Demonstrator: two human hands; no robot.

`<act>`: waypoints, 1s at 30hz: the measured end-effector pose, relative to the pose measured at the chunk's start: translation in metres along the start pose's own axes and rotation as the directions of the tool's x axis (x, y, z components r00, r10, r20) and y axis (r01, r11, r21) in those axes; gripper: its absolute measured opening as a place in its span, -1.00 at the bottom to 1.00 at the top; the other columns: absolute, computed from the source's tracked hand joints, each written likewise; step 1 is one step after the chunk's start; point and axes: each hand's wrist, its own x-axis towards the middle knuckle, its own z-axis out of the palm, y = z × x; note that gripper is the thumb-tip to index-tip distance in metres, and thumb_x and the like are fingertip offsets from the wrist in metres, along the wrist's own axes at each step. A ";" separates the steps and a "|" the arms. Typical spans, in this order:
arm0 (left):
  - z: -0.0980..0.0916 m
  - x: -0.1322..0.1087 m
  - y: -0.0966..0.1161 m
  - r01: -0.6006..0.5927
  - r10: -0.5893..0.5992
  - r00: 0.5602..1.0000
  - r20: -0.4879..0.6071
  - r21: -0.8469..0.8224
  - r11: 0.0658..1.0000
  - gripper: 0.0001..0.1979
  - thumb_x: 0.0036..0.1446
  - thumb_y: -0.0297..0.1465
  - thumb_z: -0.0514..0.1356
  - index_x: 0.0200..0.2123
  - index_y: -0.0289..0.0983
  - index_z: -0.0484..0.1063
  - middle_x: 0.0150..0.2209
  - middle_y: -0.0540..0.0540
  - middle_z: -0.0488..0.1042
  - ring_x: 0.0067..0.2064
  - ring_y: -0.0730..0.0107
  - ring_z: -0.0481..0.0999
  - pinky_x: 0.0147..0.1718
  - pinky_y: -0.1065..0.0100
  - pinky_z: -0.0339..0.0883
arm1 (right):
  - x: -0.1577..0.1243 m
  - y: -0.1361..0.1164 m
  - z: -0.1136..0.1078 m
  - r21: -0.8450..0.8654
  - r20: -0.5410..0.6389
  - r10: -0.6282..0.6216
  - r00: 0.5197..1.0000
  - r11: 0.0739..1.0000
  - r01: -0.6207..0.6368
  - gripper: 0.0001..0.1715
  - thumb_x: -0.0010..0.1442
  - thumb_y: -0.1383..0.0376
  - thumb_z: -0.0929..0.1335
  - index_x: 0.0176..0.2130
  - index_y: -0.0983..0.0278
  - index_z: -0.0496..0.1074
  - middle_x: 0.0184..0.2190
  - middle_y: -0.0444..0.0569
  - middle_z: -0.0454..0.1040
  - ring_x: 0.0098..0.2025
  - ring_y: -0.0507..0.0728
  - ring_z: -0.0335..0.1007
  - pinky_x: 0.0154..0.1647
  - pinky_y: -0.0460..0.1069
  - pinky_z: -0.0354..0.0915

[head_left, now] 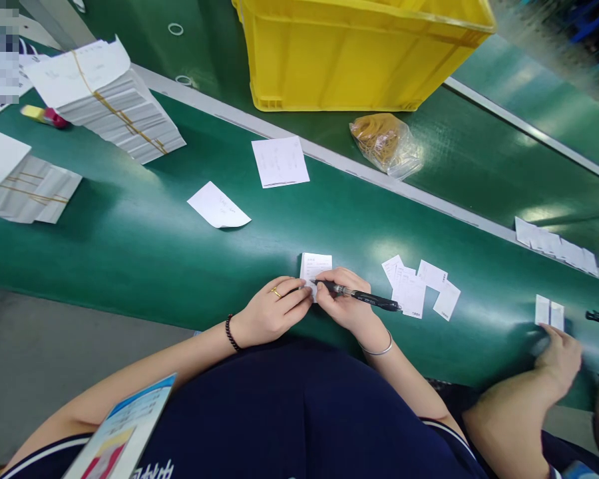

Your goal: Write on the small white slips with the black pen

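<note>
A small stack of printed white slips (317,261) lies on the green worktable in front of me. My left hand (278,307) grips its lower left side with bent fingers, a gold ring on one of them. My right hand (347,296) is closed round a black pen (377,301), its tip against the top slip. The lower part of the stack is hidden by my fingers. To the right of my right hand, several loose slips (409,293) lie spread and partly overlapping.
Two rubber-banded paper bundles (130,120) stand at the left. White sheets (280,163) lie ahead of me. Behind the metal strip are a yellow crate (339,66) and a bag of rubber bands (383,141). At the right, a co-worker's hand (562,359) touches two slips (549,311).
</note>
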 end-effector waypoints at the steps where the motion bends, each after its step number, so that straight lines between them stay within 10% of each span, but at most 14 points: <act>1: 0.000 0.000 0.000 0.001 -0.001 1.000 0.001 0.002 1.000 -0.87 0.22 -0.58 0.18 -0.16 -0.39 0.47 -0.14 -0.20 0.55 -0.04 0.20 0.51 -0.05 0.15 0.52 | 0.000 0.000 0.000 -0.006 -0.002 0.009 1.000 1.000 -0.009 -0.87 0.14 0.40 0.32 -0.38 0.21 0.45 -0.52 -0.13 0.54 -0.49 0.04 0.46 -0.41 -0.05 0.41; 11: 0.002 -0.003 0.000 0.018 -0.018 1.000 0.015 -0.004 1.000 -0.85 0.24 -0.59 0.14 -0.15 -0.32 0.45 -0.15 -0.15 0.56 -0.04 0.26 0.51 -0.07 0.15 0.52 | -0.001 0.017 -0.004 0.019 -0.021 0.104 0.994 0.994 -0.104 -0.69 0.32 0.32 0.26 0.03 0.13 0.44 -0.23 -0.04 0.60 -0.21 0.12 0.50 -0.17 0.06 0.46; 21: 0.001 -0.001 0.000 0.014 -0.014 1.000 0.009 -0.004 1.000 -0.85 0.23 -0.59 0.14 -0.17 -0.33 0.45 -0.16 -0.15 0.56 -0.05 0.26 0.52 -0.06 0.14 0.52 | 0.004 0.023 -0.004 -0.071 -0.031 -0.012 0.999 0.997 0.010 -0.74 0.25 0.36 0.36 -0.06 0.11 0.46 -0.23 -0.02 0.58 -0.17 0.17 0.41 -0.17 0.13 0.44; 30: 0.001 -0.001 0.001 0.023 -0.023 1.000 0.013 0.005 1.000 -0.86 0.23 -0.59 0.15 -0.17 -0.31 0.44 -0.16 -0.14 0.56 -0.05 0.25 0.52 -0.07 0.15 0.50 | 0.004 0.024 -0.002 0.125 -0.118 0.151 0.981 0.983 -0.136 -0.79 0.24 0.36 0.36 -0.10 0.16 0.35 -0.15 -0.02 0.56 -0.16 0.10 0.52 -0.16 0.07 0.49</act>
